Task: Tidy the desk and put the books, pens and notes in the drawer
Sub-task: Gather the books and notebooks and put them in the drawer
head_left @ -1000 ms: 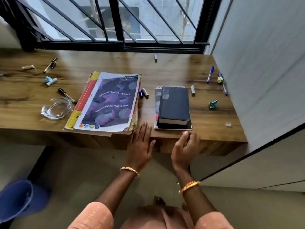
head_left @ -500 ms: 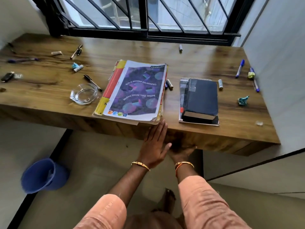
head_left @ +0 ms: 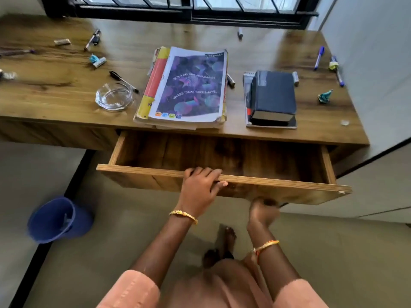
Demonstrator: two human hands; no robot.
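Observation:
The wooden drawer (head_left: 278, 183) stands pulled out under the desk, and what shows of its inside holds nothing. My left hand (head_left: 200, 187) grips the top edge of its front panel. My right hand (head_left: 262, 211) hooks under the panel's bottom edge, fingers hidden. On the desk (head_left: 55, 85) lies a stack of notebooks with a purple cover (head_left: 189, 85) on top. To its right a dark book (head_left: 274, 94) rests on a spiral pad. A black pen (head_left: 123, 81), blue pens (head_left: 319, 57) and markers (head_left: 230, 80) are scattered about.
A glass ashtray (head_left: 114, 96) sits left of the notebooks. Crumpled teal paper (head_left: 325, 96) and small clutter lie near the desk ends. A blue bucket (head_left: 59, 220) stands on the floor at left. A grey wall bounds the right side, a barred window the back.
The drawer was shut and is now pulled far out. My left hand moved from the desk edge onto the drawer front, and my right hand came back with the panel's underside.

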